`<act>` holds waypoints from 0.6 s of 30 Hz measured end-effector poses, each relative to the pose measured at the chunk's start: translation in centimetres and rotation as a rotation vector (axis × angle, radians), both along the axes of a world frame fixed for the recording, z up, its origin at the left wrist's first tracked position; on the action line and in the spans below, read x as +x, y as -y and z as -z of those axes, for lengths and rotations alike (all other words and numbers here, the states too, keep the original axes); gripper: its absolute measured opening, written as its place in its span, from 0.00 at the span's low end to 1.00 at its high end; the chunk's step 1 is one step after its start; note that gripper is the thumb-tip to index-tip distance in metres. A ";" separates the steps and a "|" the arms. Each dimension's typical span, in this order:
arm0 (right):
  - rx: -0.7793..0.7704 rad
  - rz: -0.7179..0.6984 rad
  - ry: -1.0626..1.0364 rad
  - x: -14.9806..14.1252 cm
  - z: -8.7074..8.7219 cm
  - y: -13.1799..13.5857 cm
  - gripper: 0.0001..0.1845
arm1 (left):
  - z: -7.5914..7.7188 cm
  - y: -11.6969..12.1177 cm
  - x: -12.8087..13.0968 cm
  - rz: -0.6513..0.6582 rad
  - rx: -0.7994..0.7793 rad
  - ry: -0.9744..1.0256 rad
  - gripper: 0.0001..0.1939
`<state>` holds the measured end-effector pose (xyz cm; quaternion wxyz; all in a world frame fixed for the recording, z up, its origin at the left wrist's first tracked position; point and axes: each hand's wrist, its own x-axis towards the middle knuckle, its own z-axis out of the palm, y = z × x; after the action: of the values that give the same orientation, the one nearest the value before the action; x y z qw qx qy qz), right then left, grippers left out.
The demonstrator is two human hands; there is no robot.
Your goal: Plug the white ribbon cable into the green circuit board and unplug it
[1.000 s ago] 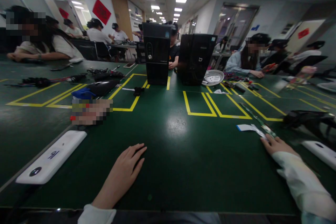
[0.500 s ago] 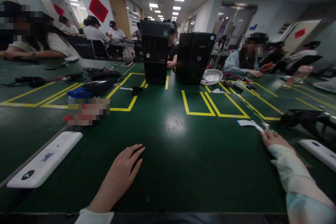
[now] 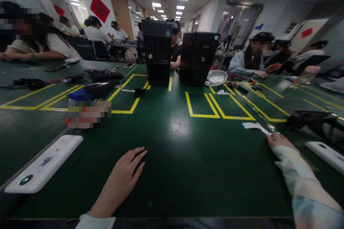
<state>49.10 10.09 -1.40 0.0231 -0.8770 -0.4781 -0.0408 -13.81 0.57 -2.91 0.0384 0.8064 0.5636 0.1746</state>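
Note:
My left hand (image 3: 126,175) lies flat on the green table (image 3: 188,171), fingers stretched out and together, holding nothing. Off to the right, my right hand (image 3: 279,140) rests on the table with its fingertips touching the end of a long thin strip (image 3: 262,118) and a white flat ribbon cable (image 3: 255,126). Its fingers are curled down onto the strip; whether they grip it is not clear. A pale sleeve covers my right forearm.
A white oblong device (image 3: 43,164) lies at the left, another (image 3: 325,154) at the right. Two black computer towers (image 3: 157,52) (image 3: 199,59) stand mid-table beside a white basket (image 3: 217,77). Yellow tape boxes mark the table. Black cables and tools lie left and right. Several people sit around.
My right hand has drawn slightly upward along the strip. The view has shifted a little; my left hand stays flat in the same place.

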 end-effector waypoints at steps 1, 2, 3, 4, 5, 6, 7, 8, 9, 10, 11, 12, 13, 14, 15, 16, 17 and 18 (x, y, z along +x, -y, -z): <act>-0.014 0.026 -0.031 -0.1 -0.1 -0.1 0.31 | 0.0 0.0 0.0 0.002 0.005 0.003 0.22; -0.035 0.055 -0.070 -0.3 -0.2 -0.1 0.32 | -0.1 0.0 0.0 0.003 0.009 0.006 0.22; -0.054 0.083 -0.107 -0.5 -0.4 -0.1 0.33 | -0.1 0.0 0.0 0.002 0.010 0.007 0.22; -0.060 0.093 -0.131 -0.7 -0.5 0.0 0.34 | -0.1 0.0 0.0 -0.002 0.009 0.007 0.22; -0.060 0.098 -0.146 -1.0 -0.6 0.1 0.34 | -0.1 0.0 0.0 -0.006 0.008 0.008 0.22; -0.055 0.099 -0.154 -1.2 -0.6 0.3 0.35 | -0.1 0.0 0.0 -0.007 0.007 0.009 0.22; -0.047 0.096 -0.157 -1.4 -0.6 0.5 0.35 | -0.1 0.0 0.0 -0.008 0.008 0.010 0.22; -0.038 0.089 -0.157 -1.6 -0.6 0.7 0.35 | 0.0 0.0 0.0 -0.006 0.011 0.011 0.22; -0.029 0.081 -0.154 -1.7 -0.5 1.0 0.35 | 0.0 0.0 0.0 -0.004 0.015 0.013 0.22; -0.023 0.071 -0.152 -1.8 -0.5 1.2 0.35 | 0.0 0.0 0.0 -0.001 0.019 0.014 0.21; -0.019 0.061 -0.151 -1.9 -0.4 1.5 0.35 | 0.1 0.0 0.0 0.001 0.021 0.013 0.21; -0.019 0.051 -0.152 -1.9 -0.4 1.6 0.36 | 0.1 0.0 0.0 0.002 0.023 0.011 0.21; -0.022 0.043 -0.154 -1.9 -0.5 1.8 0.36 | 0.1 0.0 0.0 0.002 0.026 0.010 0.21; -0.027 0.036 -0.158 -1.9 -0.5 1.9 0.37 | 0.0 0.0 0.0 0.003 0.028 0.009 0.21; -0.035 0.032 -0.163 -2.0 -0.6 2.0 0.37 | 0.0 0.0 0.1 0.003 0.033 0.009 0.21; -0.044 0.033 -0.169 -2.0 -0.7 2.0 0.37 | -0.1 0.0 0.1 0.004 0.039 0.009 0.21; -0.052 0.037 -0.173 -2.1 -0.8 2.0 0.38 | -0.2 0.0 0.2 0.008 0.045 0.009 0.21; -0.058 0.043 -0.176 -2.2 -0.9 2.0 0.38 | -0.2 0.0 0.2 0.013 0.049 0.008 0.21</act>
<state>46.93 8.08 -0.52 0.0386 -0.8876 -0.4563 0.0496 -13.62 0.59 -2.70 0.0220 0.8101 0.5538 0.1913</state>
